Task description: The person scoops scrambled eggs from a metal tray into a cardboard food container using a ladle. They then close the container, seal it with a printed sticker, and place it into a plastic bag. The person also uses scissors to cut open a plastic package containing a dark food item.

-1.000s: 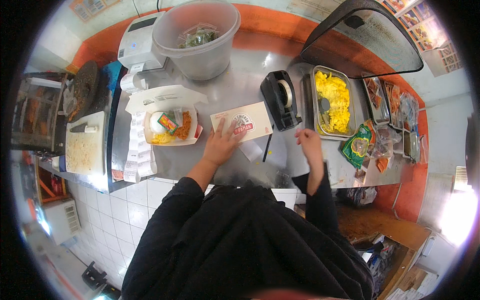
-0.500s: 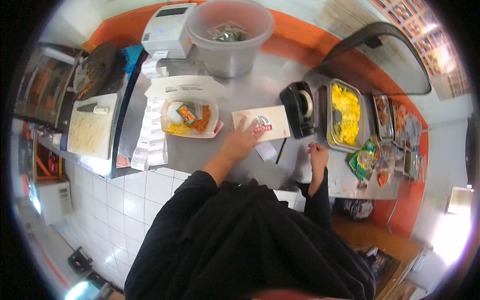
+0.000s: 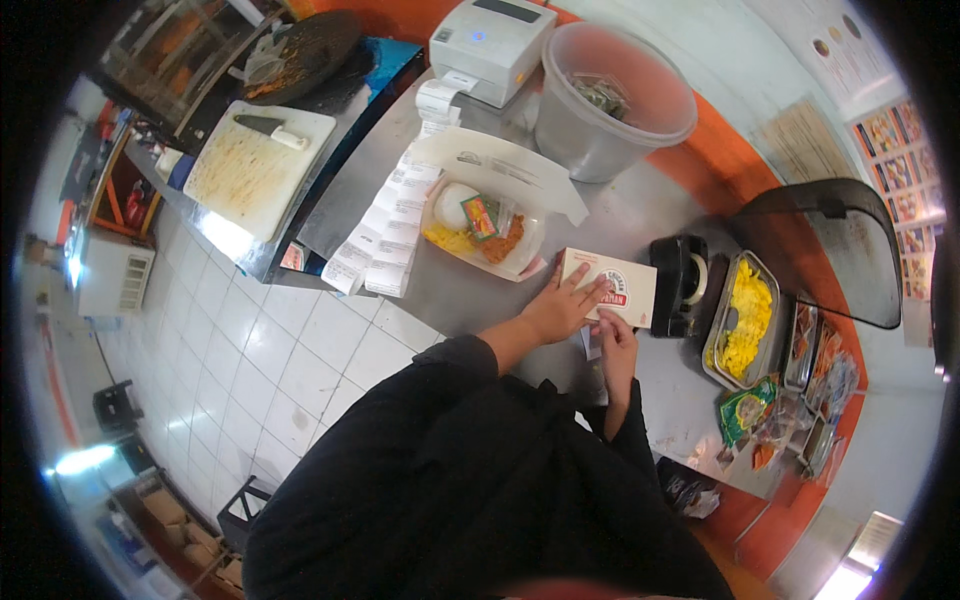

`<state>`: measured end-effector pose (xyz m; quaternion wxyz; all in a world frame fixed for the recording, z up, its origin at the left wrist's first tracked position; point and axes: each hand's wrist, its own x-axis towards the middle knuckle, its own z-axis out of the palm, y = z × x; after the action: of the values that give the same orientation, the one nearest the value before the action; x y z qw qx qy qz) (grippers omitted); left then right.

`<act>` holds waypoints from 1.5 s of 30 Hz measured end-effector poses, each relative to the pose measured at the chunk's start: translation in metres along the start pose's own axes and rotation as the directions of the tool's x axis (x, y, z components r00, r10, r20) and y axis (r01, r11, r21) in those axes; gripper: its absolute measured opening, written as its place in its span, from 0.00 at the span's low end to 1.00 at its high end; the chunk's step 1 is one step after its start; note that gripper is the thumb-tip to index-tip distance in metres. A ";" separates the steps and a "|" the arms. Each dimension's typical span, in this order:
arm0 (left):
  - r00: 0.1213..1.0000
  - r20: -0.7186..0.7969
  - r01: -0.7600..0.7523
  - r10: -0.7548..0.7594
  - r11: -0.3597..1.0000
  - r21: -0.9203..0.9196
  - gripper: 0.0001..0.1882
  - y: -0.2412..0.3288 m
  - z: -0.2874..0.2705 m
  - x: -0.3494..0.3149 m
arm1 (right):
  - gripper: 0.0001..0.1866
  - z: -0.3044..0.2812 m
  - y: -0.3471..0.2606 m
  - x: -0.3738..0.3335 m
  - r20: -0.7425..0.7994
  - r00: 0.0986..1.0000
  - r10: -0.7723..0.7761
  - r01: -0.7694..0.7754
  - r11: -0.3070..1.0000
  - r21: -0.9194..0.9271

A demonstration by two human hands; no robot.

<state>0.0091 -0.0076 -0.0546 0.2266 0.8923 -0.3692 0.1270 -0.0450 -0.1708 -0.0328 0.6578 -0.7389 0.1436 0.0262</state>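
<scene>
My left hand (image 3: 562, 310) lies flat on a closed cream food box (image 3: 632, 285) with red and dark print, its fingers spread over the lid. At the box's near edge my right hand (image 3: 618, 350) is closed, its fingertips bunched against the cardboard; anything small between them is hidden. Left of it stands an open food box (image 3: 527, 262) holding a white rounded mound (image 3: 455, 205), which looks like rice, a brown fried piece (image 3: 503, 243), yellow shreds (image 3: 447, 238) and a red-green sachet (image 3: 478, 217). A black tape dispenser (image 3: 672, 290) stands right beside the closed box.
A long receipt strip (image 3: 395, 225) runs from the white label printer (image 3: 490, 45). Behind is a clear tub (image 3: 605, 140). Rightward are a metal tray (image 3: 738, 375) of yellow shreds, a green packet (image 3: 745, 410) and a mesh cover (image 3: 830, 245). A knife (image 3: 270, 130) rests on a cutting board (image 3: 230, 185).
My right hand has come up and left from the counter's front to the closed box's near edge. The left hand stays on the lid. The whole view has turned and shifted.
</scene>
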 end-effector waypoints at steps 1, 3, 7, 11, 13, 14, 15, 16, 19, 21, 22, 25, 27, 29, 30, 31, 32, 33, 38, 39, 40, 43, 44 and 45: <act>1.000 -0.009 -0.006 0.006 1.000 -0.002 0.35 0.000 0.000 -0.001 | 0.11 -0.002 0.001 -0.001 0.039 0.997 -0.072 0.073 0.996 -0.041; 1.000 0.002 -0.003 0.003 0.999 -0.049 0.35 0.003 -0.001 0.001 | 0.16 -0.018 0.017 0.005 0.110 0.989 -0.099 0.114 0.983 -0.142; 1.000 0.002 0.009 -0.009 0.997 -0.080 0.36 0.001 -0.006 0.000 | 0.20 -0.018 -0.004 0.004 0.110 0.975 -0.192 0.219 0.780 -0.586; 0.999 0.026 -0.042 0.044 0.995 -0.094 0.33 -0.009 -0.064 0.005 | 0.20 -0.012 -0.029 -0.007 0.108 0.973 -0.202 0.212 0.613 -0.761; 0.997 -0.082 0.017 -0.016 1.000 0.016 0.27 -0.033 -0.106 0.005 | 0.17 -0.010 -0.037 -0.014 0.030 0.952 -0.305 0.275 0.809 -0.519; 0.976 -0.196 0.111 -0.095 0.991 0.076 0.26 -0.054 -0.132 0.010 | 0.15 0.003 -0.052 -0.013 -0.035 0.930 -0.367 0.310 0.828 -0.467; 0.931 -0.314 0.230 -0.184 0.966 0.117 0.25 -0.078 -0.160 0.014 | 0.13 0.025 -0.079 -0.004 -0.094 0.905 -0.416 0.343 0.841 -0.418; 0.868 -0.422 0.343 -0.262 0.931 0.126 0.24 -0.101 -0.186 0.017 | 0.14 0.043 -0.095 0.007 -0.161 0.873 -0.461 0.376 0.846 -0.378; 0.722 -0.540 0.538 -0.433 0.842 0.044 0.35 -0.150 -0.214 0.016 | 0.20 0.092 -0.094 0.039 0.144 0.989 0.038 0.075 0.711 -0.700; 0.653 -0.577 0.508 -0.491 0.848 -0.148 0.39 -0.169 -0.214 0.009 | 0.18 0.124 -0.081 0.042 0.201 0.977 0.074 0.119 0.589 -0.799; 0.562 -0.601 0.573 -0.568 0.792 -0.211 0.37 -0.167 -0.206 0.003 | 0.15 0.131 -0.058 0.045 0.204 0.979 -0.002 0.161 0.618 -0.770; 0.492 -0.369 0.732 -0.789 0.604 -0.315 0.29 -0.159 -0.158 -0.050 | 0.13 0.151 -0.037 0.033 -0.021 0.961 -0.274 0.229 0.841 -0.490; 0.463 -0.130 0.781 -0.877 0.473 -0.408 0.20 -0.148 -0.136 -0.071 | 0.12 0.149 -0.030 0.026 0.006 0.968 -0.251 0.222 0.845 -0.487; 0.483 -0.090 0.822 -0.871 0.487 -0.295 0.17 -0.144 -0.131 -0.079 | 0.12 0.146 -0.019 0.020 0.012 0.962 -0.272 0.248 0.854 -0.458; 0.490 -0.070 0.838 -0.869 0.492 -0.236 0.17 -0.142 -0.132 -0.080 | 0.12 0.148 -0.013 0.016 0.007 0.953 -0.304 0.278 0.861 -0.427; 0.519 -0.081 0.825 -0.851 0.524 -0.213 0.17 -0.143 -0.130 -0.081 | 0.11 0.150 -0.009 0.015 -0.001 0.942 -0.336 0.308 0.865 -0.396; 0.549 -0.091 0.810 -0.831 0.555 -0.189 0.17 -0.144 -0.127 -0.083 | 0.11 0.150 -0.005 0.014 -0.005 0.954 -0.300 0.278 0.890 -0.362; 0.577 -0.104 0.794 -0.810 0.586 -0.160 0.18 -0.146 -0.128 -0.083 | 0.11 0.153 -0.013 0.011 -0.007 0.964 -0.265 0.249 0.913 -0.323; 0.578 -0.088 0.787 -0.812 0.582 -0.205 0.17 -0.131 -0.125 -0.096 | 0.12 0.163 0.010 0.028 -0.167 0.985 0.038 -0.054 0.994 -0.090; 0.584 -0.106 0.775 -0.805 0.592 -0.221 0.17 -0.128 -0.125 -0.098 | 0.12 0.163 0.012 0.033 -0.165 0.983 0.079 -0.092 0.993 -0.069; 0.562 -0.085 0.794 -0.822 0.566 -0.222 0.17 -0.124 -0.125 -0.101 | 0.12 0.163 0.013 0.035 -0.162 0.979 0.121 -0.130 0.990 -0.046; 0.520 -0.076 0.822 -0.851 0.523 -0.227 0.15 -0.112 -0.128 -0.108 | 0.09 0.161 0.009 0.034 -0.226 0.956 -0.189 0.152 0.974 -0.171; 0.522 -0.107 0.814 -0.846 0.532 -0.232 0.15 -0.110 -0.129 -0.109 | 0.09 0.159 0.006 0.034 -0.190 0.942 -0.278 0.216 0.932 -0.292; 0.518 -0.137 0.811 -0.844 0.536 -0.236 0.15 -0.106 -0.129 -0.113 | 0.08 0.155 -0.002 0.031 -0.137 0.924 -0.357 0.277 0.871 -0.405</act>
<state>-0.0005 0.1911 -0.0200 0.3642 0.9197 0.1223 0.0813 0.0089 -0.0242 -0.0588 0.4794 -0.8638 0.0799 -0.1327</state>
